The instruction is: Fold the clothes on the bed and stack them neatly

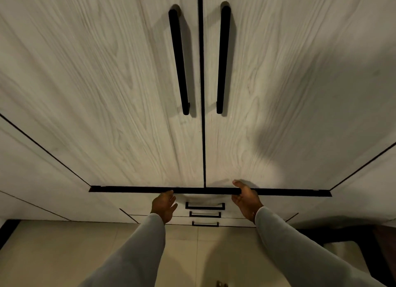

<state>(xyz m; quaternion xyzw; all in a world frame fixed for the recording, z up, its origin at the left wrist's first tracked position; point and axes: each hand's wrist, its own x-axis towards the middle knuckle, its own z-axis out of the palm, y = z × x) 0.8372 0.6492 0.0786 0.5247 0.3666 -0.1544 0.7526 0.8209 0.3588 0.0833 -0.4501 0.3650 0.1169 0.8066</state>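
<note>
Facing closed wardrobe doors (pixel 128 94), left hand (pixel 164 207) loosely spread, empty; right hand (pixel 246 199) curled over horizontal black ledge (pixel 289 192).

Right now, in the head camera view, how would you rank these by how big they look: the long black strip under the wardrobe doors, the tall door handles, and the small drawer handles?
1. Black strip, widest.
2. Left door handle and right door handle: alike, so unranked against each other.
3. Drawer handles, smallest; they sit lower and farther away, so distance may shrink them.

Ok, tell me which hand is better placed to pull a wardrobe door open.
Right, probably: the right hand grips the black strip below the doors; the left hand hangs loose just under it.
</note>
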